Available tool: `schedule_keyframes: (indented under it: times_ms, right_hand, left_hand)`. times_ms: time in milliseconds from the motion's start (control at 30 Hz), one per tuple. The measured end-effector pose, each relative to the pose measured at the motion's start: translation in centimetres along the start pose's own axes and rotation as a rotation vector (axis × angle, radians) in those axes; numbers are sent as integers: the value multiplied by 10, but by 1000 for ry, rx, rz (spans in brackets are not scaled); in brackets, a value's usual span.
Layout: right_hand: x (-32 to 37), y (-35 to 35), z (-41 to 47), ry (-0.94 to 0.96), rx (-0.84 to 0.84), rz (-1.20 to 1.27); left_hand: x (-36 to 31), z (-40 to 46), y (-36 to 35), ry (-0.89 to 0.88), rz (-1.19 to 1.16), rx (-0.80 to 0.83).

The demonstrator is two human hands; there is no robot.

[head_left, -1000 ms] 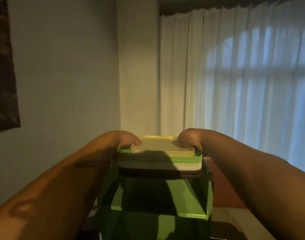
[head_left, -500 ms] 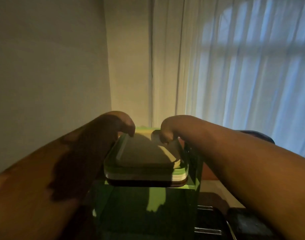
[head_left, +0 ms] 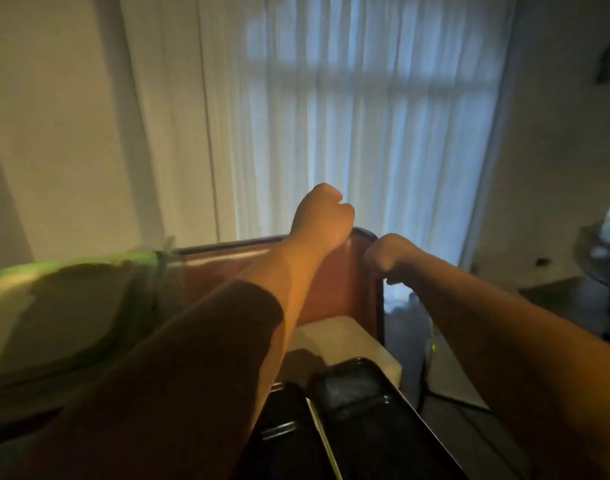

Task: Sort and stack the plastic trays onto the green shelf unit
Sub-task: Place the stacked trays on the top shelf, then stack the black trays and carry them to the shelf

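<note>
The stack of plastic trays [head_left: 50, 306], pale on top with a green rim, lies blurred at the left edge of the head view. The green shelf unit under it is hidden by my left forearm and the frame edge. My left hand [head_left: 319, 216] is off the stack, up and to its right, fingers curled into a loose fist with nothing in it. My right hand [head_left: 388, 254] hangs further right, beside the corner of a brown panel, fingers also curled and holding nothing.
A brown panel with a dark rim [head_left: 345, 289] stands behind my hands. White curtains [head_left: 331, 133] cover a bright window. Black glossy objects [head_left: 355, 393] and a white surface [head_left: 334, 337] lie low in the middle. A dim floor area [head_left: 556, 299] shows at right.
Both hands have let go of the tray stack and moved right. The view has swung right, so the stack now sits at the left edge.
</note>
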State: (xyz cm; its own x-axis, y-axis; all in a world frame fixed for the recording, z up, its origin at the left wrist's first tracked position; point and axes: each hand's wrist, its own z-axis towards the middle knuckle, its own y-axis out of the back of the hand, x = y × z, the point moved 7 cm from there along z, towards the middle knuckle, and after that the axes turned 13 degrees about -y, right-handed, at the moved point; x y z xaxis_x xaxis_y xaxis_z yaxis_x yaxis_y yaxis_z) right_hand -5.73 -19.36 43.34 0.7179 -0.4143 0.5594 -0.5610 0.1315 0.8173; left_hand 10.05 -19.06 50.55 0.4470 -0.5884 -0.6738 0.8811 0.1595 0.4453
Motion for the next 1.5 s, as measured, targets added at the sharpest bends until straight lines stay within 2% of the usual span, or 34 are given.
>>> schedule_keyframes:
  times_ms: [100, 167, 267, 400, 533, 600, 767, 867, 967, 1067, 1133, 1200, 1300, 1500]
  right_hand:
    - [-89, -35, 36, -71, 16, -42]
    - [-153, -75, 60, -142, 48, -72]
    - [-244, -144, 78, -282, 95, -112]
    - [-341, -226, 81, -439, 153, -229]
    - [-399, -271, 80, -530, 127, -229]
    - [-412, -283, 85, -542, 120, -277]
    - [-424, -285, 106, -532, -39, -357]
    - [-435, -283, 121, -561, -33, -326]
    - [-443, -286, 138, -611, 35, -149]
    - [-438, -286, 156, -575, 22, -15]
    - [-429, -286, 172, -525, -5, 39]
    - [-417, -290, 190, -469, -8, 82]
    - [-400, -306, 212, -439, 51, 68]
    - [-390, -322, 221, -443, 110, -20]
  left_hand:
    - [62, -42, -117, 96, -163, 38]
    - [112, -78, -180, 159, -167, 47]
    - [184, -156, -252, 319, -130, 182]
    - [264, -247, -310, 586, 12, 381]
    - [309, -304, -328, 783, 128, 470]
    - [319, -317, -334, 812, 194, 489]
    - [323, -322, -338, 750, 341, 428]
    - [331, -326, -338, 857, 339, 378]
    - [337, -319, -335, 968, 251, 201]
    - [351, -307, -329, 1099, 48, -38]
    - [364, -297, -324, 1108, -52, -155]
    - [379, -285, -320, 1079, -106, -200]
    - [396, -272, -321, 1084, -73, -170]
    - [405, -266, -334, 1104, 12, 82]
